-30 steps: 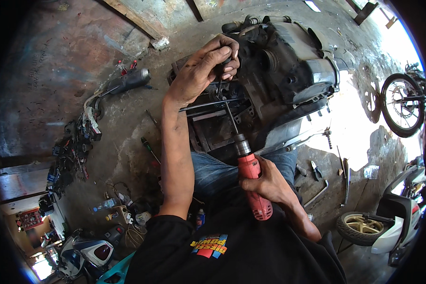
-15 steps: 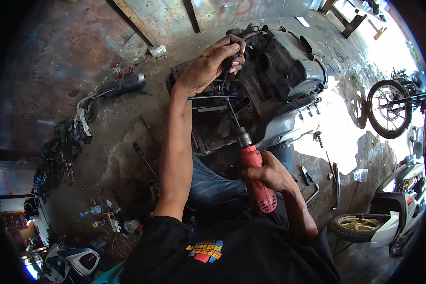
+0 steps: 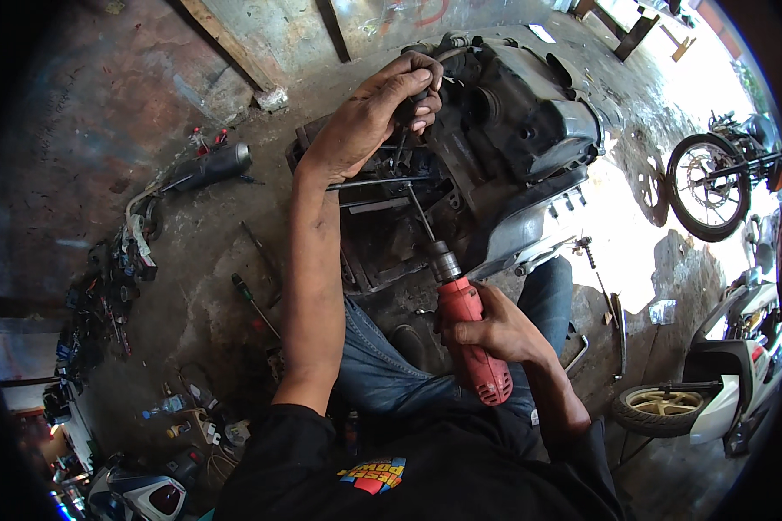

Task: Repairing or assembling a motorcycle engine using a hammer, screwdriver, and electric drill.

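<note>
1. Set on a worn grey concrete floor (image 3: 204, 269), with one stained wall (image 3: 78, 156) curving from 9 to 12 o'clock and two posts standing against it, near 11 and half past 11.
2. Gripping one red power tool (image 3: 474, 363) at half past 4 with the right hand (image 3: 500, 328), its fingers clamped around the body.
3. Fitted into the tool's one grey chuck (image 3: 444, 260): one long thin bit (image 3: 420, 213), slanting toward 11 o'clock and ending beside one dark rod (image 3: 378, 183); cannot tell whether touching it.
4. Holding one dark handle (image 3: 406, 111) at 12 o'clock with the left hand (image 3: 381, 108), its fingers closed around it; largely hidden by the hand, with one thin shaft (image 3: 398, 149) pointing down toward 6.
5. Spread from 12 to 2 o'clock, just beyond both hands: one large black machine assembly (image 3: 530, 122).
6. Lying on the floor: one green-and-black screwdriver (image 3: 250, 297) just past 8 o'clock, one black silencer (image 3: 213, 167) near 10, one bent metal tool (image 3: 577, 354) at 4, one clear packet (image 3: 662, 312) between 3 and 4.
7. Partly visible around the rim: three motorbikes, one with a dark wheel (image 3: 708, 187) before 3 o'clock, one with a gold-rimmed wheel (image 3: 660, 402) at 4, one white-and-blue (image 3: 139, 493) between 7 and 8.
</note>
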Available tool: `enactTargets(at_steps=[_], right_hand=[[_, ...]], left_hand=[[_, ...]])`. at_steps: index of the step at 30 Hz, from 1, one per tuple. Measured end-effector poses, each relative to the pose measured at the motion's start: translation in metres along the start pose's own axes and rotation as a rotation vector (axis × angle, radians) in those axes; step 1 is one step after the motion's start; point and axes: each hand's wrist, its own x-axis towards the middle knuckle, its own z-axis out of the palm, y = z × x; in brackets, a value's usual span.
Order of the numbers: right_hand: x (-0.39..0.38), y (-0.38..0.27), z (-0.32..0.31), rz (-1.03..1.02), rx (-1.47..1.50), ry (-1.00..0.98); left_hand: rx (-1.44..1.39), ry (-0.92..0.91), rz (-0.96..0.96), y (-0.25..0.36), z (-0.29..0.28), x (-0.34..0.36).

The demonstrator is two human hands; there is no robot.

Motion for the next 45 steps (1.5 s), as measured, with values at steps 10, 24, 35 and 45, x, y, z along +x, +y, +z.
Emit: enactTargets(at_steps=[10,24,35,45], right_hand=[[0.0,0.007,-0.003,-0.001,-0.079,-0.035],[-0.004,0.003,0.002,-0.022,-0.192,0.021],[-0.009,-0.008,0.012,0.015,-0.055,0.043],[-0.006,0.004,-0.012,0.081,0.124,-0.072]], left_hand=[[-0.057,-0.01,-0.006,0.005,0.008,0.001],[-0.085,-0.073,0.024,-0.004,0.005,0.01],[0.035,-0.104,0.044,-0.003,-0.007,0.005],[0.138,0.025,-0.022,0.004,0.005,0.002]])
